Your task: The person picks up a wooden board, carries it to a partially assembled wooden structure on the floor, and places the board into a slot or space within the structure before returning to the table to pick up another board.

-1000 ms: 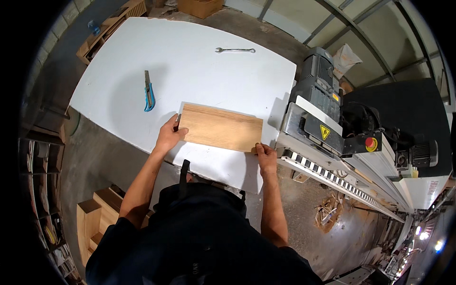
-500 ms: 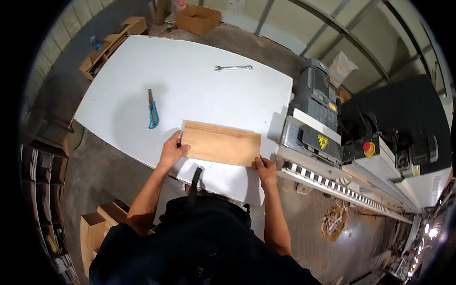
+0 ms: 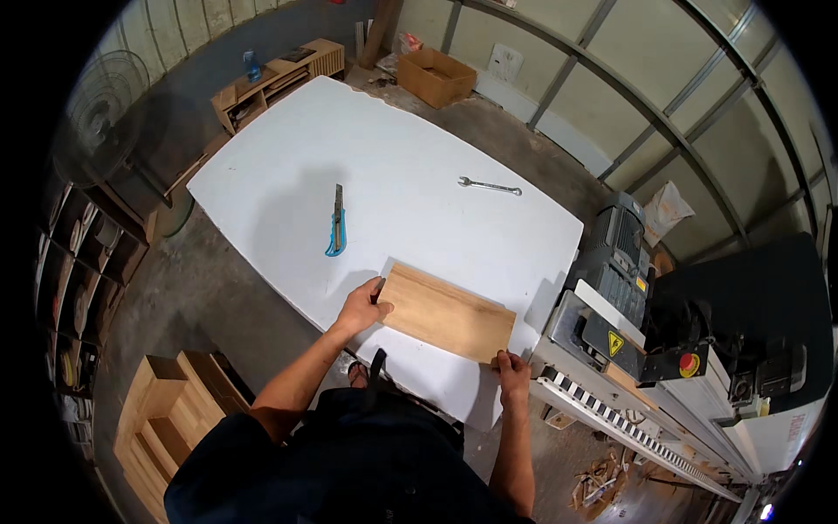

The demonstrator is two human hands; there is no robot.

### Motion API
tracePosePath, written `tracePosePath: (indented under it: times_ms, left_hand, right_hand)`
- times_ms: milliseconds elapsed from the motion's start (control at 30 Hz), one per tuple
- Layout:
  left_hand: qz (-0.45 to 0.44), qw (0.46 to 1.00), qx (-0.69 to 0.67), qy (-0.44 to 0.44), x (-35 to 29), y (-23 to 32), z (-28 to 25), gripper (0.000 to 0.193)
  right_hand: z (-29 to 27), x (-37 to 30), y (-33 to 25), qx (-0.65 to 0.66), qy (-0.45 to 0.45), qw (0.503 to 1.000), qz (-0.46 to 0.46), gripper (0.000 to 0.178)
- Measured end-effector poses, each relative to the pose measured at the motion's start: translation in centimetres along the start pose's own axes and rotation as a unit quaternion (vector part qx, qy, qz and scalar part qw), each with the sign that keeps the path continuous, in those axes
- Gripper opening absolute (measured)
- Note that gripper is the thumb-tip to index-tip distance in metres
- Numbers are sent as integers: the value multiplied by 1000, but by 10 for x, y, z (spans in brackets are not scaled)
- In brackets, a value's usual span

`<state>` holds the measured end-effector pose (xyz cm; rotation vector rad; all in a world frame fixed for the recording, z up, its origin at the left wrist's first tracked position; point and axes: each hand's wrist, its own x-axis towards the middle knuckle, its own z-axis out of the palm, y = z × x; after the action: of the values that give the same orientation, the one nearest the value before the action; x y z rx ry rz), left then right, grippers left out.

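Head view: wooden board (image 3: 448, 313), long axis upper-left to lower-right.

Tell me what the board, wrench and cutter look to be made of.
Board: apparently wood, smooth and fairly matte, with brown grain streaks; any coating is unclear. Wrench: probably polished metal, silvery with bright glints. Cutter: bright blue handle, likely plastic; grey blade, likely metal.

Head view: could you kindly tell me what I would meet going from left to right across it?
Pedestal fan, blue bottle, blue-handled utility knife, rectangular wooden board, grey electric motor, red emergency-stop button.
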<state>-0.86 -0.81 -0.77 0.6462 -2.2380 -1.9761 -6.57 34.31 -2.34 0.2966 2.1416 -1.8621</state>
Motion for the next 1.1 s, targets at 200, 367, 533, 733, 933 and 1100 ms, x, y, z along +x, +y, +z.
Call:
tracePosePath:
  times_ms: [200, 367, 533, 733, 933, 1100]
  left_hand:
    - [46, 998, -19, -32, -4, 17, 4, 31]
    - [48, 996, -27, -76, 1, 6, -1, 30]
    - [21, 1000, -9, 3, 4, -6, -6, 59]
    - [87, 988, 66, 109, -1, 13, -8, 57]
    - [163, 983, 21, 84, -21, 51, 15, 40]
    - [59, 984, -24, -165, -32, 76, 55, 41]
  right_hand:
    - [-3, 0, 0, -5, 23, 1000, 21, 29]
    - [-2, 3, -7, 11, 27, 999, -13, 33]
    - [-3, 16, -26, 152, 123, 981, -15, 31]
    - [-13, 44, -44, 431, 102, 893, 83, 42]
    - [-15, 68, -57, 534, 23, 841, 91, 42]
    - [-4, 48, -50, 459, 6, 887, 58, 29]
